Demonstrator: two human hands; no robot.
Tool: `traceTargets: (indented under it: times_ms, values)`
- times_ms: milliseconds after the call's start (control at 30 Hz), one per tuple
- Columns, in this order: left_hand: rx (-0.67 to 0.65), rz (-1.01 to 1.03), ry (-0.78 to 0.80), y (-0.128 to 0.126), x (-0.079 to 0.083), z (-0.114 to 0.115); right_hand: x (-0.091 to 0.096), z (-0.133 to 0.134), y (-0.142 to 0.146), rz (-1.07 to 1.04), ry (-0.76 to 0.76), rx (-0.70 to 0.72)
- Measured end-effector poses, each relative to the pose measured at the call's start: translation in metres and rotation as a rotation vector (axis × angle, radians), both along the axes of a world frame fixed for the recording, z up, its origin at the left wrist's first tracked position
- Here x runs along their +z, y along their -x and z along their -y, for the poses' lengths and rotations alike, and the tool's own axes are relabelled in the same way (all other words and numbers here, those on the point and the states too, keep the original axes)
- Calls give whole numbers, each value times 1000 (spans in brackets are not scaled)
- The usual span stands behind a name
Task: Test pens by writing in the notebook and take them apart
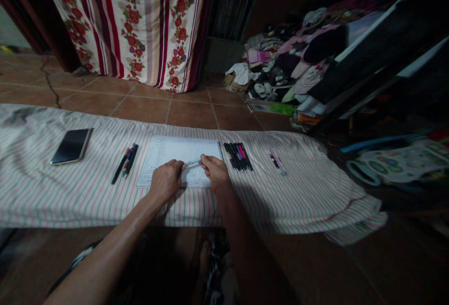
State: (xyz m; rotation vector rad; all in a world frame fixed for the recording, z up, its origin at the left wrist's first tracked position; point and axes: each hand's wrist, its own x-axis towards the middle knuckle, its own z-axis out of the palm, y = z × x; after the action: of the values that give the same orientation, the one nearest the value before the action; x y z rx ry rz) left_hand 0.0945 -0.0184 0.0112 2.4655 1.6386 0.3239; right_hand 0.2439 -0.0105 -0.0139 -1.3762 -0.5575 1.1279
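Note:
A slim, pale pen (192, 162) is held level between my two hands, above an open spiral notebook (182, 146) with writing on its page. My left hand (166, 177) is closed on the pen's left end. At its right end, my right hand (214, 170) pinches it between thumb and fingers. Just right of the notebook lies a row of several dark pens (239, 157), with a red and a purple one among them. Left of the notebook is a small group of pens (125, 162). Farther right lie pale and pinkish pens (277, 161).
A striped cloth (298, 192) covers the low surface under everything. Toward its left lies a dark-screened phone (71, 146). Beyond are the tiled floor (189, 108), a floral curtain (147, 29) and a heap of clothes (287, 57). Colourful plastic items (396, 164) stand at the right.

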Motion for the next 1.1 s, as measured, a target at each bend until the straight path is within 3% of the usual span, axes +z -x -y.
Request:
traceTargets:
  times_ms: [167, 333, 600, 733, 833, 967, 1100]
  values:
    - [10, -4, -14, 1, 1, -1, 2, 1, 0, -32, -41, 18]
    - [13, 0, -27, 1, 0, -1, 7, 2, 2, -128, 76, 40]
    - [-4, -1, -24, 1, -2, -1, -1, 1, 0, 39, -3, 11]
    - [1, -8, -23, 1, -2, -1, 5, 2, 1, -93, -47, 46]
    - [9, -11, -23, 1, -1, 0, 12, 4, 2, -199, 15, 90]
    - [5, -6, -26, 1, -1, 0, 9, 3, 0, -3, 109, 59]
    - [-1, -7, -24, 1, -2, -1, -1, 2, -3, 169, -10, 50]
